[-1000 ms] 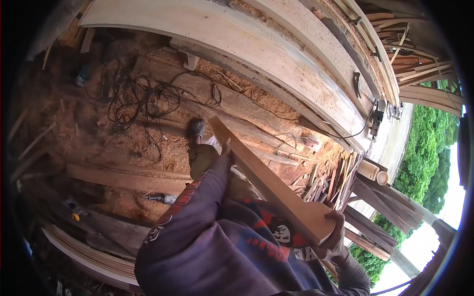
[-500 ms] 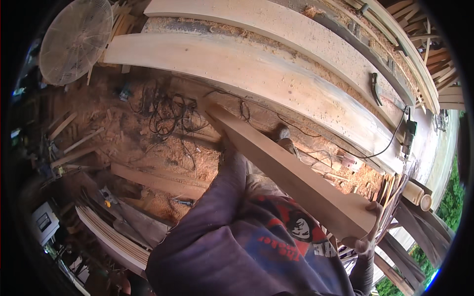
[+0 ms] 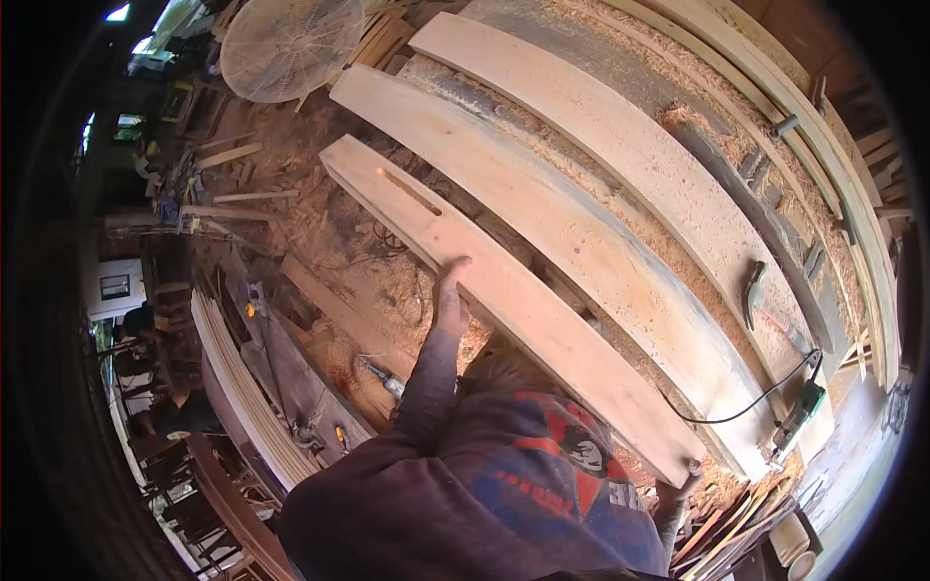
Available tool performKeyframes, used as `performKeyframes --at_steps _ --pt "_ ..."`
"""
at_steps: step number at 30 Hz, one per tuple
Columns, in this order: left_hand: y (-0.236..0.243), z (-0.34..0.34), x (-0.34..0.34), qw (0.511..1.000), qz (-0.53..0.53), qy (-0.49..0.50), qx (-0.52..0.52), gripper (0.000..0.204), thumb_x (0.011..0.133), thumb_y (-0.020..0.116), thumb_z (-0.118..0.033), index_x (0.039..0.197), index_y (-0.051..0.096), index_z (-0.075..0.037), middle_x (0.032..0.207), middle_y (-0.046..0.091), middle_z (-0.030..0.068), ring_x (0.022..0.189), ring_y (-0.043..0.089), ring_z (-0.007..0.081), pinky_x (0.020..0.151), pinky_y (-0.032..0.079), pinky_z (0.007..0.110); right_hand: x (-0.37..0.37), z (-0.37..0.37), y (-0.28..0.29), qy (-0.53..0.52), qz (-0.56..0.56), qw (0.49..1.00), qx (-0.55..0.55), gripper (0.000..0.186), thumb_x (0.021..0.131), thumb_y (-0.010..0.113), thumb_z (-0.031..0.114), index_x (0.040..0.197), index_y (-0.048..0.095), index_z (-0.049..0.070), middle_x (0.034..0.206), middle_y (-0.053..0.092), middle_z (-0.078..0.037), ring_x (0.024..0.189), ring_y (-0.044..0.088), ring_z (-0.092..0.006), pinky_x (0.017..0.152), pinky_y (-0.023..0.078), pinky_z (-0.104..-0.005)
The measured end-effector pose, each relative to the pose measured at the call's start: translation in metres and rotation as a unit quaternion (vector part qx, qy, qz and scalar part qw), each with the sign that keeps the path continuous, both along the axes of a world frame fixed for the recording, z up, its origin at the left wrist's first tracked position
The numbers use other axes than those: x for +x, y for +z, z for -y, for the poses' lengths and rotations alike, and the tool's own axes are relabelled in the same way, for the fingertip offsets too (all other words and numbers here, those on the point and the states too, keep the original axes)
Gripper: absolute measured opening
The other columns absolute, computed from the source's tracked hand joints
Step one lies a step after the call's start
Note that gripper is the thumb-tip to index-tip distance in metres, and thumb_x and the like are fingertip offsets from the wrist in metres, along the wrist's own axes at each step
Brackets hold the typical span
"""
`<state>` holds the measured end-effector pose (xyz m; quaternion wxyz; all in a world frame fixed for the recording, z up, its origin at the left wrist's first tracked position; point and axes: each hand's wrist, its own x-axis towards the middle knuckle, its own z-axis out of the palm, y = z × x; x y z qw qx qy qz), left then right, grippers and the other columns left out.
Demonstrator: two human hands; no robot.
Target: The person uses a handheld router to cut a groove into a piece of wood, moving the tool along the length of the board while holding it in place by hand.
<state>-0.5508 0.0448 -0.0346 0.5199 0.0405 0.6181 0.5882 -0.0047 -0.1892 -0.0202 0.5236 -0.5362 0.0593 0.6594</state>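
A long, pale wooden plank (image 3: 528,305) slants across in front of my body, with a long slot near its far left end. My left hand (image 3: 451,298) grips its near edge around the middle, thumb over the top and the other fingers partly hidden below. At the plank's right end my right hand (image 3: 686,481) is closed round the corner, with its palm side out of sight. Just beyond the plank lies a long board (image 3: 572,218) on the workbench. A second curved board (image 3: 620,140) rests behind that one, dusted with shavings.
A green corded power tool (image 3: 800,418) sits at the bench's right end, near a dark curved tool (image 3: 754,293). A round fan (image 3: 291,44) stands far left. Shavings and offcuts litter the floor; stacked strips (image 3: 247,387) lie left of me.
The plank has turned its broad, slotted face up and now lies alongside the bench boards. My left hand has come into sight on its near edge. The whole view has swung round.
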Motion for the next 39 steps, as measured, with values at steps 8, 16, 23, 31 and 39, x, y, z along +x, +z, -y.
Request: performKeyframes --at_steps 8,16,23,31,39 --pt "0.015 -0.135 0.008 0.985 -0.163 -0.050 0.007 0.055 0.080 0.082 -0.029 0.119 0.069 0.008 0.122 0.068 0.0171 0.108 0.064 0.0249 0.094 0.050 0.037 -0.055 -0.087 0.025 -0.012 -0.015 0.999 -0.044 0.065 0.090 0.062 0.046 0.138 0.057 0.004 0.133 0.063 -0.017 0.123 0.061 -0.0341 0.103 0.052 -0.0481" --pt "-0.026 -0.248 -0.022 0.922 -0.381 -0.071 0.019 0.090 0.073 0.088 -0.050 0.122 0.048 0.014 0.119 0.060 0.0282 0.107 0.063 0.0353 0.090 0.056 0.045 -0.065 -0.172 0.012 0.010 -0.120 0.983 -0.139 0.071 0.101 0.046 0.057 0.148 0.043 0.003 0.137 0.056 -0.027 0.117 0.061 -0.0468 0.102 0.051 -0.0571" --pt "-0.058 -0.260 -0.029 0.933 -0.359 0.016 -0.011 0.094 0.071 0.093 -0.043 0.116 0.027 0.007 0.109 0.056 0.0302 0.093 0.065 0.0338 0.075 0.063 0.045 -0.035 -0.125 0.057 0.099 0.117 0.978 -0.143 0.087 0.103 0.042 0.067 0.137 0.053 -0.012 0.111 0.070 -0.026 0.098 0.072 -0.0348 0.083 0.059 -0.0464" --pt "-0.016 -0.211 -0.042 0.985 -0.169 -0.026 0.027 0.074 0.092 0.075 -0.046 0.133 0.051 0.010 0.124 0.061 0.0205 0.102 0.065 0.0306 0.092 0.058 0.041 0.083 -0.095 0.089 -0.012 0.562 0.816 -0.133 0.065 0.096 0.070 0.043 0.141 0.055 -0.001 0.119 0.071 -0.019 0.110 0.069 -0.0294 0.094 0.055 -0.0414" --pt "0.001 -0.083 0.112 0.906 -0.400 -0.020 0.138 0.045 0.099 0.071 -0.029 0.120 0.052 0.006 0.117 0.055 0.0178 0.104 0.055 0.0241 0.096 0.046 0.039 0.308 -0.122 0.016 0.224 0.619 0.739 -0.143 0.094 0.075 0.087 0.053 0.139 0.053 -0.007 0.118 0.068 -0.022 0.108 0.067 -0.0302 0.093 0.054 -0.0391"
